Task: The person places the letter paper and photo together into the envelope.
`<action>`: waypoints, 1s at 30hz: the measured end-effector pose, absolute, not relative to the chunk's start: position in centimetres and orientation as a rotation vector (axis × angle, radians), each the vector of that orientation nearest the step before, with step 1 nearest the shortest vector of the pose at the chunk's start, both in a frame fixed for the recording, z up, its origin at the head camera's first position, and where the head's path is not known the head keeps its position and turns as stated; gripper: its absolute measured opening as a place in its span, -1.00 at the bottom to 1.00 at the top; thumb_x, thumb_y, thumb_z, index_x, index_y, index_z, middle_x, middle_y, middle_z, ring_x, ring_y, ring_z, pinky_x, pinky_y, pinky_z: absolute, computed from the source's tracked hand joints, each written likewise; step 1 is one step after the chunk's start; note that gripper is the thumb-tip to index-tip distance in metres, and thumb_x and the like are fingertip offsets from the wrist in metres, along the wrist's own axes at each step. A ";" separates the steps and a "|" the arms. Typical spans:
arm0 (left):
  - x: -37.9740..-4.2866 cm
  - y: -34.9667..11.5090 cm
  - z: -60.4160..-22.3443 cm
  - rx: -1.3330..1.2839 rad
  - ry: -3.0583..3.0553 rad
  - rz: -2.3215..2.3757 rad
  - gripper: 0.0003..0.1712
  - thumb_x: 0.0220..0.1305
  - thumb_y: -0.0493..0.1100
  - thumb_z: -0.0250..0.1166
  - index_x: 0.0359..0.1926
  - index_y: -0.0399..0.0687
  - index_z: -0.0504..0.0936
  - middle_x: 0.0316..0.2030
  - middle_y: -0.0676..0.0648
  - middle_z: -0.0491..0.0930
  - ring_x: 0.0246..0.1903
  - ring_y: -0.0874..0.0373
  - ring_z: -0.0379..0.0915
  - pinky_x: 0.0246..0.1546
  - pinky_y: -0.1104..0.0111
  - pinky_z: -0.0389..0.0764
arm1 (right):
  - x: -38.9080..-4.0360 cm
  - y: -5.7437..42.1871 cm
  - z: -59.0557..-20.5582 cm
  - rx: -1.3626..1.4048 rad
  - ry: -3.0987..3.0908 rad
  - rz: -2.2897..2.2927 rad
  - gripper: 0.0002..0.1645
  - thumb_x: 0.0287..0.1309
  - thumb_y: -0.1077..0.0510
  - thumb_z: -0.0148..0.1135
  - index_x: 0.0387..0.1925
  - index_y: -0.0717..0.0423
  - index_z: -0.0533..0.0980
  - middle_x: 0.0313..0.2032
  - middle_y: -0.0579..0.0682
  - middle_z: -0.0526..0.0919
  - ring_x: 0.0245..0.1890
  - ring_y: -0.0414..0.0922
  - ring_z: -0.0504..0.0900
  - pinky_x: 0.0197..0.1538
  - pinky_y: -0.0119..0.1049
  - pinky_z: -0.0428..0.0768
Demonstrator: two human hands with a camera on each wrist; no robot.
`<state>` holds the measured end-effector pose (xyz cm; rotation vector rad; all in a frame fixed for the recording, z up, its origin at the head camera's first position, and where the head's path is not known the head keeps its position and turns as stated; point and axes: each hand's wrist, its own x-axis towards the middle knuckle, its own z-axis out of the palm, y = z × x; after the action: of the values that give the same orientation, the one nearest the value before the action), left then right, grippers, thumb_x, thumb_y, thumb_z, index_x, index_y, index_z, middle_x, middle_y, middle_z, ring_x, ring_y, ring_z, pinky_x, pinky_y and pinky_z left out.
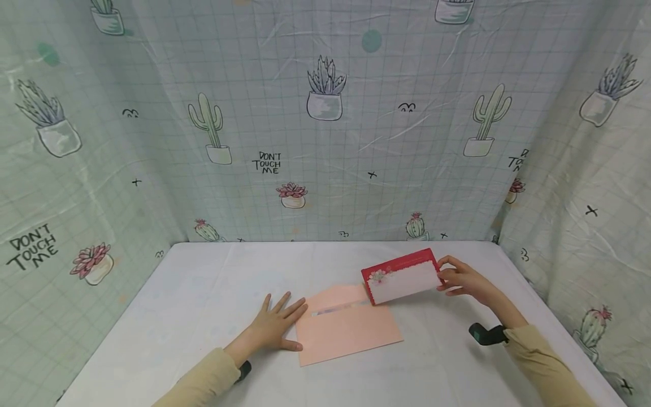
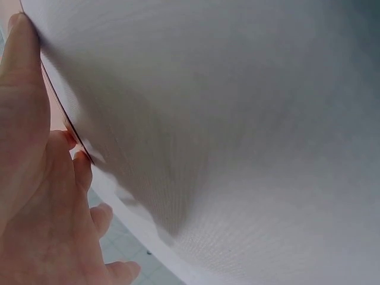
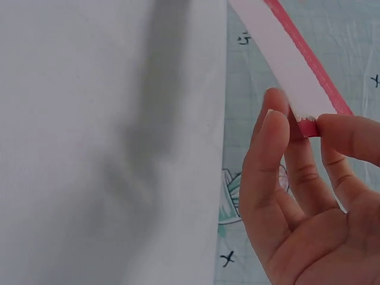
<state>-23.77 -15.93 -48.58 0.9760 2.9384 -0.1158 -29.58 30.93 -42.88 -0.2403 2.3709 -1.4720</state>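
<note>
A pink envelope lies on the white table with its flap turned back and a pale patterned strip showing along its mouth. My left hand is spread out, its fingertips and thumb touching the envelope's left edge. Above the envelope's upper right corner, a red and white card with a floral corner is held up and tilted. My right hand pinches the card by its right end. In the right wrist view, the fingers and thumb grip the card's red-edged end.
The white table stretches out on both sides of the envelope. A cactus-printed cloth hangs behind it and along both sides. A dark wrist camera mount sticks out from the right wrist.
</note>
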 end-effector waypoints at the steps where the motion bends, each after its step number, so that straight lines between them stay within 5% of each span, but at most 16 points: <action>1: -23.8 -15.9 -48.6 0.970 2.938 -0.123 0.04 -0.08 0.46 0.06 0.34 0.02 0.08 0.36 0.01 0.03 0.34 -0.14 -0.12 0.17 -0.25 -0.04 | -29.6 30.7 -43.1 -0.234 2.370 -1.479 -0.61 0.21 0.04 0.01 -0.05 0.14 0.16 -0.29 0.01 0.50 -0.19 0.05 0.62 -0.18 -0.15 0.57; 15: -23.7 -15.7 -48.8 0.969 2.939 -0.135 0.03 -0.07 0.46 0.06 0.33 0.02 0.09 0.36 0.00 0.04 0.34 -0.16 -0.11 0.17 -0.26 -0.03 | -30.1 29.5 -44.9 -0.244 2.673 -1.372 -0.70 0.18 0.19 0.06 -0.14 0.34 0.30 -0.24 0.26 0.55 -0.31 -0.01 0.58 -0.28 -0.15 0.62; 30: -23.6 -15.7 -48.7 0.962 2.942 -0.093 0.03 -0.08 0.44 0.10 0.33 0.00 0.09 0.35 -0.01 0.05 0.34 -0.18 -0.11 0.16 -0.27 -0.05 | -31.9 29.6 -45.4 -0.092 2.843 -1.328 -0.70 0.14 0.17 0.11 -0.13 0.27 0.38 -0.21 0.29 0.53 -0.37 -0.08 0.60 -0.34 -0.25 0.62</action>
<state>-23.64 -15.72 -48.71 0.9623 2.9421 -0.0930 -31.93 29.57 -45.37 -0.0922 2.8426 -1.3283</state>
